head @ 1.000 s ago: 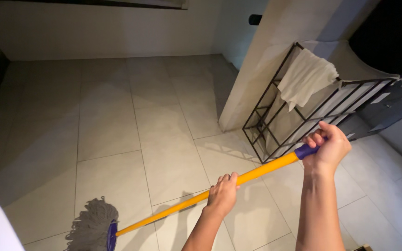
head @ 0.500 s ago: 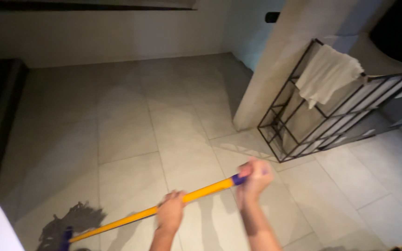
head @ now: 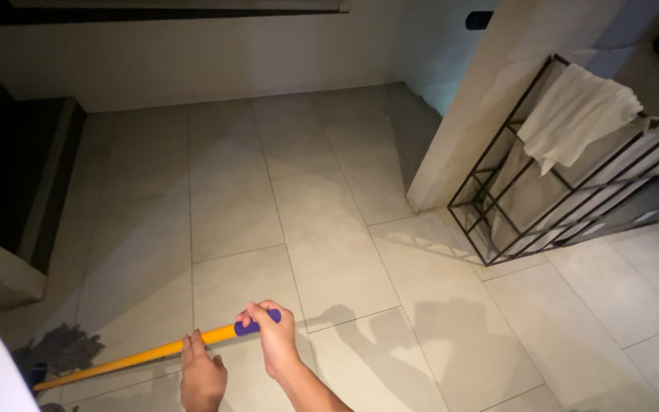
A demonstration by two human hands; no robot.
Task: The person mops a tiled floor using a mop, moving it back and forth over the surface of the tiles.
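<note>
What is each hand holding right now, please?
Left hand: closed around the yellow shaft of the mop handle.
Right hand: closed on the mop's purple end grip.

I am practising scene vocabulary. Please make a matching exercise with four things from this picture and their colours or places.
Things:
1. mop handle
2. mop head
3. white cloth
4. right hand

Descriptions:
A. draped over the black wire rack
B. grey, on the floor at lower left
C. on the purple end of the handle
D. yellow

Pairs: 1-D, 2-B, 3-A, 4-C
</note>
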